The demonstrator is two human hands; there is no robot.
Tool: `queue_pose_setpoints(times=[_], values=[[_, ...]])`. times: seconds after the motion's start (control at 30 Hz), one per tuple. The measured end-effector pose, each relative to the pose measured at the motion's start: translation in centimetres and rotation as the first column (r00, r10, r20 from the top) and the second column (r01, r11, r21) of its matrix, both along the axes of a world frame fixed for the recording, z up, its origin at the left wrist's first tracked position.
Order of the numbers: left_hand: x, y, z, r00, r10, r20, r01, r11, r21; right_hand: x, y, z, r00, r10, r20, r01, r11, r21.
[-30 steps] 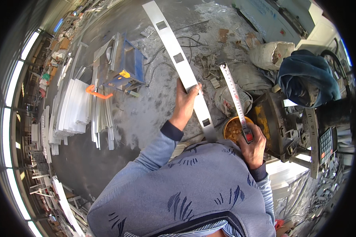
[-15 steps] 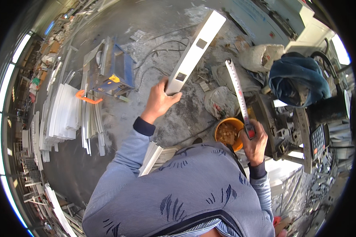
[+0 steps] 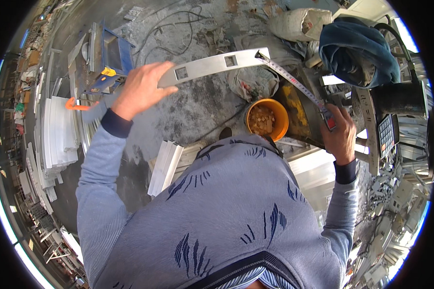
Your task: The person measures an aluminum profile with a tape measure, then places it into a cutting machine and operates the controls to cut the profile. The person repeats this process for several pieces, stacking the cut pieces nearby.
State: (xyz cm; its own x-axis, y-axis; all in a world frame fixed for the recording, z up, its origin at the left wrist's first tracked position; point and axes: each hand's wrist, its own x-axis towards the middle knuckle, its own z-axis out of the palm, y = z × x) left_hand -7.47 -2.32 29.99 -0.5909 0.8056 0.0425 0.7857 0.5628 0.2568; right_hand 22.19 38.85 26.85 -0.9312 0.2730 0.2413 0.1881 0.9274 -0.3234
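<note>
My left hand (image 3: 143, 88) grips one end of a long silvery metal profile (image 3: 205, 68) with two square cutouts in its face. The profile lies nearly level across the view, its far end pointing right. In my right hand (image 3: 341, 136) is a tape measure (image 3: 330, 120), its case partly covered by the fingers. The pulled-out blade (image 3: 294, 83) slants up and left from the case, and its hooked tip meets the profile's right end; whether it is hooked over the edge I cannot tell.
Below the profile stands an orange-yellow bucket (image 3: 282, 119) with small offcuts inside. A blue machine (image 3: 113, 55) and stacked white profiles (image 3: 58, 132) are at left. On the right are a dark blue cloth bundle (image 3: 357, 53), a calculator (image 3: 386, 134) and a whitish sack (image 3: 301, 24).
The profile has swung from steeply upright to nearly level, and my left hand has moved left and up. My right hand has moved right and up, bringing the tape's tip to the profile's end.
</note>
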Motion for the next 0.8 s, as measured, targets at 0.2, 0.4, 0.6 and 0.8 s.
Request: queue_pose_setpoints(times=[0.2,0.4,0.6,0.8], values=[[-0.6,1.2,1.1,0.994,-0.111,0.001,0.111,0.990,-0.084,-0.1,1.2,-0.3,0.983,0.121,0.141,-0.125,0.992,0.022],[-1.0,2.2,0.8,0.985,-0.155,0.069,0.162,0.981,-0.108,0.7,0.9,-1.0,0.972,0.160,0.174,-0.154,0.987,-0.045],[-1.5,2.7,0.5,0.970,-0.213,0.115,0.226,0.967,-0.118,0.9,1.6,-1.5,0.967,0.174,0.185,-0.177,0.984,0.004],[-1.2,3.2,0.9,0.967,-0.206,0.152,0.217,0.974,-0.060,1.2,1.8,-1.8,0.975,0.150,0.163,-0.158,0.987,0.037]])
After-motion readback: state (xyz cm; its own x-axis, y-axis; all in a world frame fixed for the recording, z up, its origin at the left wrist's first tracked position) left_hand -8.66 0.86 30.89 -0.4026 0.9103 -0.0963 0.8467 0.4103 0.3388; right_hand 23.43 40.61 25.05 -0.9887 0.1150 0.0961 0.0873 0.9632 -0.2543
